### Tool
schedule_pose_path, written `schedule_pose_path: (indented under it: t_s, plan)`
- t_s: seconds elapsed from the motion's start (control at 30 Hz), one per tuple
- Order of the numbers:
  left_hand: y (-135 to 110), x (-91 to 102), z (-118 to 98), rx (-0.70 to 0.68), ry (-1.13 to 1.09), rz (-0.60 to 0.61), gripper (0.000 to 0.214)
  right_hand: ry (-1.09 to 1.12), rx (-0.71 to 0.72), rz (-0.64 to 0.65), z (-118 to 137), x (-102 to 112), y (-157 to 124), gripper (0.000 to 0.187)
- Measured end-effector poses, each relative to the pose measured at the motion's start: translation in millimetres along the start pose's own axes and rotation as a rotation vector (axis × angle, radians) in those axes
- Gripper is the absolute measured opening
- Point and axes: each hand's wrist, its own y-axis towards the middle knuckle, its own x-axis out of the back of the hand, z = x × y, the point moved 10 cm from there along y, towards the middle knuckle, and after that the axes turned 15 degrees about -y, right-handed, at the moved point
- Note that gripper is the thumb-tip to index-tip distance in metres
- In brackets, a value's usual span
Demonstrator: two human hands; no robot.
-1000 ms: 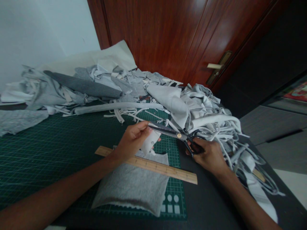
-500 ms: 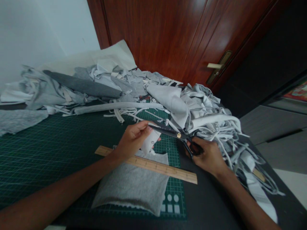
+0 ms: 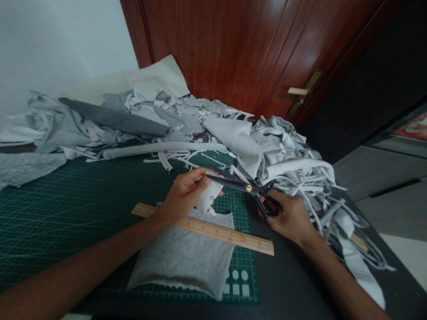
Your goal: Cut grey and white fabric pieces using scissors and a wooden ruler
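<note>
My left hand [image 3: 184,194] is closed on a small pale grey fabric piece [image 3: 209,199], lifted just above the green cutting mat [image 3: 66,209]. My right hand [image 3: 289,216] grips the handles of black scissors [image 3: 240,185], whose blades are slightly apart and meet the top edge of that fabric piece by my left fingers. Under both hands lies a grey fabric rectangle [image 3: 187,258] with a wooden ruler [image 3: 213,230] laid across its upper part.
A large heap of grey and white fabric scraps and strips [image 3: 233,142] fills the back and right of the table. A dark grey fabric roll [image 3: 113,118] lies at the back left. A red-brown wooden door [image 3: 253,53] with a handle stands behind.
The scissor blades have opened slightly at the fabric edge and my right hand has shifted a little left. My left hand keeps its hold on the fabric piece.
</note>
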Motion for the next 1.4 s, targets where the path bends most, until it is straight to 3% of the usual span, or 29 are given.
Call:
schedule_pose_path:
  t_s: [0.43, 0.8, 0.97, 1.07, 1.27, 1.33, 1.4]
  plan:
    - [1.8, 1.8, -2.4, -0.035, 0.067, 0.002, 0.024, -0.011, -0.007, 0.005, -1.0, -2.7, -0.2, 0.011]
    - [1.3, 0.3, 1.6, 0.027, 0.015, -0.023, 0.037, 0.08, -0.228, -0.02, -21.2, -3.6, -0.1, 0.012]
    - [4.8, 6.9, 7.7, 0.038, -0.02, -0.05, 0.04, 0.061, -0.245, -0.016, -26.7, -5.1, -1.1, 0.016]
    - [9.8, 19.4, 2.1, -0.058, 0.02, -0.105, 0.036, 0.037, -0.217, -0.011, -23.0, -4.1, 0.2, 0.015]
    - [17.3, 53.2, -44.9, -0.41, 0.303, -0.231, 0.031, -0.005, -0.176, -0.003, -18.9, -5.9, 2.1, 0.016]
    - [23.0, 59.1, -51.7, -0.406, 0.411, -0.199, 0.022, 0.004, -0.18, 0.012, -20.6, -9.0, 1.9, 0.015]
    - [29.7, 55.3, -47.8, -0.345, 0.546, -0.073, 0.018, 0.026, -0.191, 0.032, -23.1, -12.3, 1.7, 0.013]
